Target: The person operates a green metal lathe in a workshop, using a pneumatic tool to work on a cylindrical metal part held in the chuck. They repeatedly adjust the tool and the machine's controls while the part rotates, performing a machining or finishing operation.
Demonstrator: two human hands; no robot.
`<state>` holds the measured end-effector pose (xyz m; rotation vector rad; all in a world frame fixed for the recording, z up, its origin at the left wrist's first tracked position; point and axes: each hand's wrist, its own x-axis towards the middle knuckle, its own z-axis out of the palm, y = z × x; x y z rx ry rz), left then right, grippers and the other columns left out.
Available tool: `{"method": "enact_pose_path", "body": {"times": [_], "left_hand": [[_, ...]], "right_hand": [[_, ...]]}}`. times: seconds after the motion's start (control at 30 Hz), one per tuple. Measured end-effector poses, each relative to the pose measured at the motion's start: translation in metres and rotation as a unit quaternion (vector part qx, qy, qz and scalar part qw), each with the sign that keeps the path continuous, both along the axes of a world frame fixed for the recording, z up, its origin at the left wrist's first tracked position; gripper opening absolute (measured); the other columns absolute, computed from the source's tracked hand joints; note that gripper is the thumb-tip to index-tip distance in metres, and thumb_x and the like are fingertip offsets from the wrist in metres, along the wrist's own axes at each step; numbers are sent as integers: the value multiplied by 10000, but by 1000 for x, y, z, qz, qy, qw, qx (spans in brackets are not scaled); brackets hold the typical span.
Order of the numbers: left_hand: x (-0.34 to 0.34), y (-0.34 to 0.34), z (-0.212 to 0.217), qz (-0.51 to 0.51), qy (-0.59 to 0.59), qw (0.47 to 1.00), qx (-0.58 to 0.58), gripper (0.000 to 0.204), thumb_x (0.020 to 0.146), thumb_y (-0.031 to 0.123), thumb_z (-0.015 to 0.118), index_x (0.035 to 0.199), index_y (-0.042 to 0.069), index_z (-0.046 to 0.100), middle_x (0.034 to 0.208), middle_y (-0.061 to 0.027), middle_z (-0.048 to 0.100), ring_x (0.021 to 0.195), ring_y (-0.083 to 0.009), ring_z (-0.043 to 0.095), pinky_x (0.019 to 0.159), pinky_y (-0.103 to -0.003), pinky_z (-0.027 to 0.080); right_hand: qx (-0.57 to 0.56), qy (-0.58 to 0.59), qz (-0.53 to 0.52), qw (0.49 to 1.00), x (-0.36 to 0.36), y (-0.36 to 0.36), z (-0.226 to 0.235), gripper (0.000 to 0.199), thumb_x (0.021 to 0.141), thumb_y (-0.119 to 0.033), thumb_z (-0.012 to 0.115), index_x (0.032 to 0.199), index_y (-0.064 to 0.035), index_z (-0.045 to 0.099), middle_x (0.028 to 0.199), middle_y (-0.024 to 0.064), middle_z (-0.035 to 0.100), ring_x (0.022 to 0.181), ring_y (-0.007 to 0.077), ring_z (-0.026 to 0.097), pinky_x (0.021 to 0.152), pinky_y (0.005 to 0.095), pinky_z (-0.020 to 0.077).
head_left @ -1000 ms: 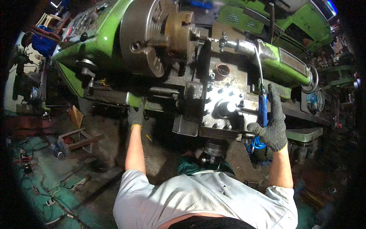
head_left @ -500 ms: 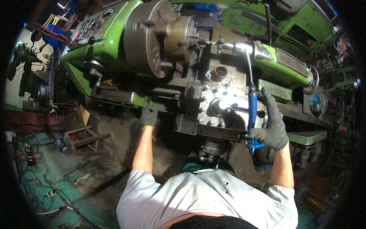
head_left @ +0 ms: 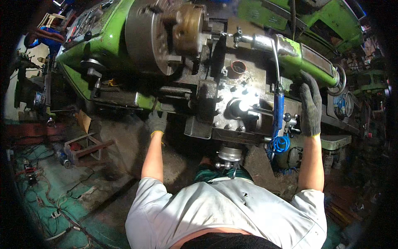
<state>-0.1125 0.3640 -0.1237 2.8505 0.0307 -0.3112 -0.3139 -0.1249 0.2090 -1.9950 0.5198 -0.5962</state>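
Workshop lathe [head_left: 124, 45]: blue tool [head_left: 278, 110] just left of right grip [head_left: 310, 103].

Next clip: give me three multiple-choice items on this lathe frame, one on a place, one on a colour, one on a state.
1. Where is the right hand?
A. on the green tailstock
B. on the floor
C. on the chuck

2. What colour is the coiled hose?
A. red
B. blue
C. yellow

3. How is the left hand?
A. bare and raised
B. gloved, at the lathe's lower front edge
C. holding a hammer

Key: 1 A, the glove lies against the tailstock body; 2 B, the hose and its coil are blue; 3 B, a grey glove rests under the bed.
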Motion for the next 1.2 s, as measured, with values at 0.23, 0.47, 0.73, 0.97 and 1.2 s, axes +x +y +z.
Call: {"method": "enact_pose_path", "body": {"times": [0.23, 0.47, 0.73, 0.97, 1.2], "left_hand": [[4, -38, 14, -119, -170, 972, -114, 586, 898, 364, 727, 1374, 46, 603, 1378, -241, 595, 1272, -427, 555, 1097, -509, 435], [45, -183, 105, -315, -139, 861, -375, 463, 879, 218, 744, 1304, 57, 657, 1275, -155, 684, 1225, -359, 606, 1072, -457, 461], [80, -258, 116, -397, -154, 846, -320, 414, 900, 197, 711, 1287, 55, 667, 1206, -181, 695, 1154, -361, 633, 1030, -435, 480], [11, -115, 65, -121, -338, 933, 11, 217, 893, 255, 684, 972, 56, 720, 1008, -190, 710, 983, -380, 665, 837, -513, 520], [-24, 9, -86, -121, -153, 972, 131, 476, 905, 157, 597, 1358, 12, 604, 1490, -229, 482, 1202, -447, 569, 987, -504, 509]], "right_hand": [[-30, 194, 131, 972, 58, -22, -46, 503, 942, -264, 737, 1367, -32, 600, 1262, 174, 688, 1083, 244, 681, 951, 379, 545], [-147, 297, 151, 931, 113, -14, -118, 811, 753, -406, 887, 1397, -27, 573, 1263, 219, 691, 1124, 328, 690, 955, 421, 556], [-60, 334, 144, 929, 132, 8, -97, 705, 830, -329, 822, 1404, -20, 555, 1229, 233, 707, 1126, 347, 709, 959, 432, 559], [-188, 239, 150, 941, 118, -20, -136, 905, 715, -475, 903, 1407, -7, 554, 1119, 247, 735, 1007, 357, 742, 898, 420, 579], [-190, 225, 121, 948, 122, -5, -145, 466, 838, -219, 783, 1251, -33, 675, 1050, 198, 751, 951, 327, 750, 819, 401, 584]]}}
